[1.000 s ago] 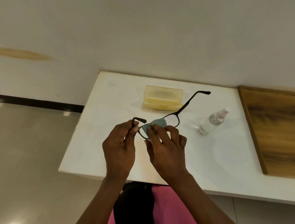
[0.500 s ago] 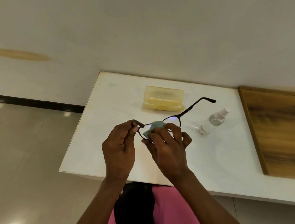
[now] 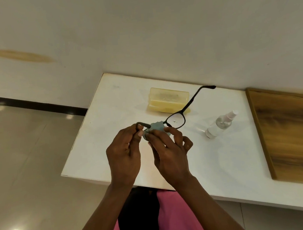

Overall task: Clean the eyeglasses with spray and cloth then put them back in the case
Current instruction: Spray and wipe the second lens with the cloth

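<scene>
Black-framed eyeglasses [image 3: 176,120] are held above the white table [image 3: 110,107], temples open. My left hand [image 3: 123,153] pinches the left temple near its curved tip. My right hand [image 3: 170,151] presses a small blue-green cloth [image 3: 156,127] around the left lens, which the cloth hides. The right lens is bare with small droplets on it, and its temple points up and away. A pale yellow case [image 3: 168,100] lies closed at the back of the table. A clear spray bottle [image 3: 220,124] with a white cap lies on its side to the right.
A wooden board [image 3: 290,133] covers the right part of the table. The wall runs right behind the table. The table's left and near edges drop to a tiled floor [image 3: 23,161]. My lap in pink and black sits below the near edge.
The glasses have tilted, so the free temple swings upward and back. The cloth has slid left over the left lens, and the right lens is now uncovered.
</scene>
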